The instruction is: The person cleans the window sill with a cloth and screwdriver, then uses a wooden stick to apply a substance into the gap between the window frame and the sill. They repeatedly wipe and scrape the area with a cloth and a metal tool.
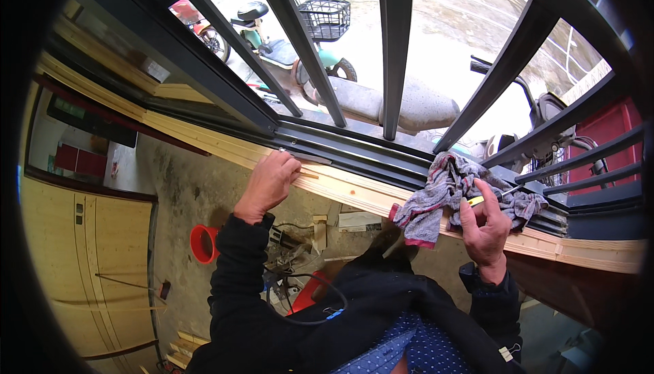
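Observation:
My left hand (271, 178) rests on the light wooden sill (361, 197), its fingers curled at the window track. A thin grey pointed strip (312, 159) sticks out beside those fingers; its other end is hidden, so I cannot make out whether I grip it. Further right, my right hand (487, 227) is closed around a screwdriver (475, 201) with a yellow and black handle, its thin shaft pointing right. Under and around that hand a crumpled grey cloth with red edging (436, 204) lies across the sill and track.
Dark metal bars (397, 54) stand just beyond the track (368, 161). Outside are a green scooter (272, 50) with a black basket (325, 20) and a dusty seat (409, 108). Below the sill are a red bucket (204, 244), wood offcuts (319, 232) and a dark cable (340, 292).

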`<state>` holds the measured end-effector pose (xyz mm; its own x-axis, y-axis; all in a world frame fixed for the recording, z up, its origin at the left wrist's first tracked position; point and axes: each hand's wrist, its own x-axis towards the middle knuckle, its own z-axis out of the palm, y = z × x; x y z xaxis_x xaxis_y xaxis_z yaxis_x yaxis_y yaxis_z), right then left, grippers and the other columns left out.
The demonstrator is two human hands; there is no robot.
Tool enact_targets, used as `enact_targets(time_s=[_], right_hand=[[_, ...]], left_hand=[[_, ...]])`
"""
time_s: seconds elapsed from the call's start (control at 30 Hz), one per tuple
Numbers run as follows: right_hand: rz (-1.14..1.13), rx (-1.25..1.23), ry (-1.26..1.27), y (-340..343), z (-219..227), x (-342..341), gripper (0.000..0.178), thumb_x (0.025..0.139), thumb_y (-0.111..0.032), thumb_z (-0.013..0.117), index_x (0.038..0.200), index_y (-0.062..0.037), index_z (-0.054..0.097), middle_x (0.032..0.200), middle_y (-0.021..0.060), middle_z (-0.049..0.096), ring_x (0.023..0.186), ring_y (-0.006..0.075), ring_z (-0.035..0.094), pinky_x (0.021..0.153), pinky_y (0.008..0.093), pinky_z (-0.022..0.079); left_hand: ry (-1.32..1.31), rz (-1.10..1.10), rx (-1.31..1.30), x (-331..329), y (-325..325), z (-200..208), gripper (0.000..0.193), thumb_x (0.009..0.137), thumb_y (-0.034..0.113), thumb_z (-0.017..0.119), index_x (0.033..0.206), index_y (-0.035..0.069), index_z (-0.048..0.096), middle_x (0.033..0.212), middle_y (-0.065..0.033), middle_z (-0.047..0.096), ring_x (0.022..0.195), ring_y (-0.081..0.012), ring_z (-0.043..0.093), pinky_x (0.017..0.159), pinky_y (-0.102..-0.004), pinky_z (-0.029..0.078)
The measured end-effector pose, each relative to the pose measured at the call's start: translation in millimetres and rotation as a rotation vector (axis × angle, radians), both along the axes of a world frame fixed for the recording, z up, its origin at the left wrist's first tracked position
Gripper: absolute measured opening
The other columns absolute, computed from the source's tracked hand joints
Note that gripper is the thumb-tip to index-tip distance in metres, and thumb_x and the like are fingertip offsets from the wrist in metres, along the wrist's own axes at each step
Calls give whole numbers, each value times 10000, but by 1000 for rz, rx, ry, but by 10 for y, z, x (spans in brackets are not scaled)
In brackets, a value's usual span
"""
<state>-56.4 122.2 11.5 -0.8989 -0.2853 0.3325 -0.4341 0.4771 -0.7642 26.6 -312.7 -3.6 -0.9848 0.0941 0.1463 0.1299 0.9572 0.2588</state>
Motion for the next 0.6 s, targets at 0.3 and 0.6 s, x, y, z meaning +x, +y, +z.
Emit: enact_targets(time_s=[0.3,0.6], right_hand=[[47,-52,-10,-154,-2,90,451,889,-19,760,1322,28,647,577,36,566,490,101,543,508,269,444],[179,-28,137,-523,43,213,432,854,-47,776,1268,15,674,691,78,633,541,199,622,511,333,496]], left_hand=[[42,-156,15,-30,-28,-55,158,815,5,664,955,75,640,929,-76,608,938,-309,587,816,-425,478],[105,-321,31,-10,335,26,261,762,-57,629,999,50,625,935,-101,585,932,-314,577,831,-405,483]])
